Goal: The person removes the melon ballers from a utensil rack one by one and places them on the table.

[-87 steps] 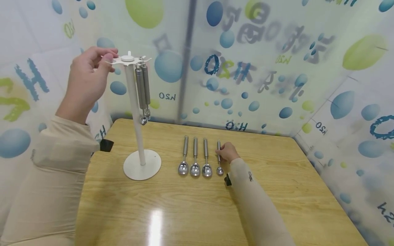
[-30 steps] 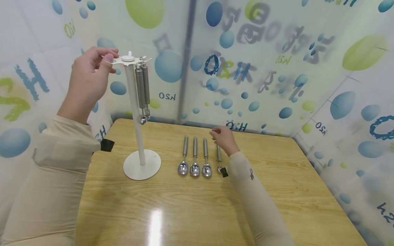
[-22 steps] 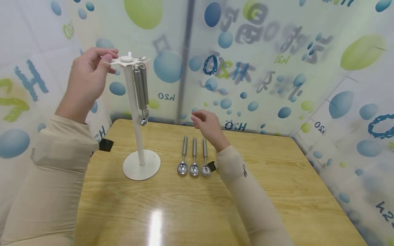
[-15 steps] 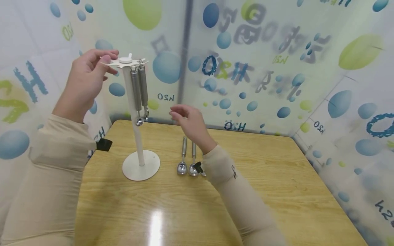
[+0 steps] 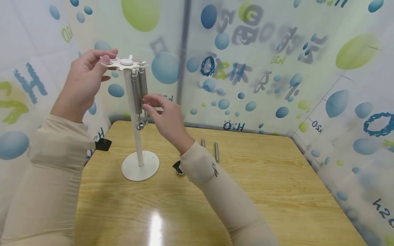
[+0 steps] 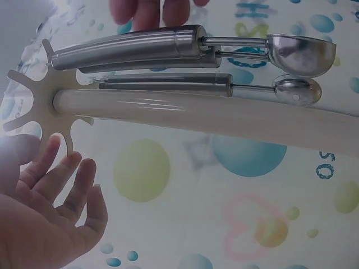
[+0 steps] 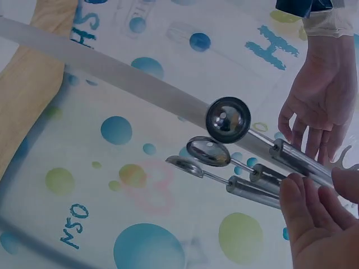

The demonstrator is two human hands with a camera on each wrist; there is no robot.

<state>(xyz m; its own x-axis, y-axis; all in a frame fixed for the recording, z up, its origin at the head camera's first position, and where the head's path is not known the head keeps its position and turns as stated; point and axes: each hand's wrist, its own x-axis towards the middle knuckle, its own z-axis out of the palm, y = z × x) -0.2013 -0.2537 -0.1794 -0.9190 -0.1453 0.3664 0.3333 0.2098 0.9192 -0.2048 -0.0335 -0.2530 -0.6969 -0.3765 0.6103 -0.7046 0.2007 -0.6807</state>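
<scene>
My left hand (image 5: 83, 80) pinches one hook of the flat top on a white utensil stand (image 6: 196, 112), with thumb and fingertips on either side. Three metal melon ballers (image 7: 227, 120) hang from other hooks, bowls down; their bowls are round and oval. My right hand (image 5: 170, 119) is raised beside these hanging handles. Its fingertips overlap them in the head view, and I cannot tell whether they touch. No grip shows; thumb and fingers look apart in the right wrist view.
On the wooden table (image 5: 277, 177) lie metal scoops in a row. Two handles (image 5: 216, 152) and part of a scoop bowl (image 5: 180, 172) show; my right sleeve hides the others. The stand's round base (image 5: 130, 171) rests at the left. Patterned sheets (image 5: 261, 85) surround the table.
My right hand has left the small scoop on the table, rising and moving left to the hanging melon ballers. My left hand keeps its pinch; the stand's top has turned slightly.
</scene>
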